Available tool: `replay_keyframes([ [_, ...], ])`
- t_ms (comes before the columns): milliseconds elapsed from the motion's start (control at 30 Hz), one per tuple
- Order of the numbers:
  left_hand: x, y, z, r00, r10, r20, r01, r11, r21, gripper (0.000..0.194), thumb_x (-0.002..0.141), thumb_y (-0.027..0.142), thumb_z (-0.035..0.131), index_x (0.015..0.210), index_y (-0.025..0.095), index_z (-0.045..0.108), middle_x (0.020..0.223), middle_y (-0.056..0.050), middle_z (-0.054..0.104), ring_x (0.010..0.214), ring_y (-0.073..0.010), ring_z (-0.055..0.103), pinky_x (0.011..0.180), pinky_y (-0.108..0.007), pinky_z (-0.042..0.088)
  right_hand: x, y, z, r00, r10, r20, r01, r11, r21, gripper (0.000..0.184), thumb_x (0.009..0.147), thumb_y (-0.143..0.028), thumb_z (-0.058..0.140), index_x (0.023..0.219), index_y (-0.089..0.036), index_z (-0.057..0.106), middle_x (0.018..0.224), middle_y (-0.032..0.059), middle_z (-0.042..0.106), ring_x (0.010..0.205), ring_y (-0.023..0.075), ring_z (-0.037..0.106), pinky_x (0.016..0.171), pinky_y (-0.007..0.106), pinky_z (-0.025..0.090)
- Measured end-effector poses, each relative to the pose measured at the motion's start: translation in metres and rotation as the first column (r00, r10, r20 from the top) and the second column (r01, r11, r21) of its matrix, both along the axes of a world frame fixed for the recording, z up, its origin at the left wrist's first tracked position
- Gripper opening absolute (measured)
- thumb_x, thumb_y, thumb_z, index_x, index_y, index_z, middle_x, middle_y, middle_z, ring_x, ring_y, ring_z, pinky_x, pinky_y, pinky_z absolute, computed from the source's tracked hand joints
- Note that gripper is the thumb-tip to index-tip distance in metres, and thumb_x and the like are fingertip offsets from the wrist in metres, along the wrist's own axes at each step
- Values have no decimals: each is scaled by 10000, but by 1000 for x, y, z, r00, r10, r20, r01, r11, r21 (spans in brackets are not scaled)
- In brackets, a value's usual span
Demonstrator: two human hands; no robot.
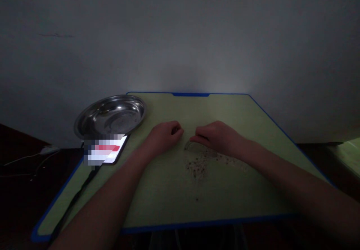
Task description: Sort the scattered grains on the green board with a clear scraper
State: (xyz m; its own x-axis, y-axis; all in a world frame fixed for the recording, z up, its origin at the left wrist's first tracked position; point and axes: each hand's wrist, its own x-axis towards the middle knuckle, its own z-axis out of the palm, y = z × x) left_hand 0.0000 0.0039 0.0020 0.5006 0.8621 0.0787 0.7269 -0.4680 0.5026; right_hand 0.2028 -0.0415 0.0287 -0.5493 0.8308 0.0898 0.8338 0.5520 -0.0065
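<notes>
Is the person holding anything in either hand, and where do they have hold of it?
The right hand seems to pinch a thin, curved strand by its upper end. Whether the curled left hand holds anything cannot be told.

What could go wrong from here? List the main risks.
The right hand might scatter the loose dark bits near it. The left forearm could snag the black cable beside it and perhaps drag the phone. The metal basin seems to overhang the table, so a bump might tip it.
</notes>
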Motion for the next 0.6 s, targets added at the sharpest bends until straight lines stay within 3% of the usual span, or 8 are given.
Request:
replay_keyframes([
  [133, 1, -1, 1, 1000, -2, 0, 2, 1000, 5, 224, 863, 321, 474, 782, 181, 628, 750, -34, 674, 661, -163, 566, 591, -282, 355, -6, 0, -4, 999, 42, -4, -42, 997, -61, 374, 982, -410, 469, 742, -189, 652, 634, 16, 653, 580, 132, 533, 558, 278, 252],
  [433, 2, -1, 1, 1000, 3, 4, -3, 1000, 3, 205, 862, 310, 497, 793, 178, 638, 734, -25, 668, 638, -155, 555, 577, -277, 343, -3, -43, -1, 995, 99, -13, -100, 982, -158, 347, 963, -357, 519, 674, -191, 617, 590, -4, 653, 534, 119, 547, 537, 276, 257],
  [600, 1, -1, 0, 1000, -6, 11, 6, 1000, 18, 218, 867, 316, 490, 786, 177, 637, 740, -26, 666, 639, -153, 549, 580, -278, 347, 12, -61, 2, 993, 67, -99, -75, 994, -81, 444, 1005, -390, 403, 653, -194, 589, 536, -5, 597, 487, 120, 534, 515, 268, 267],
])
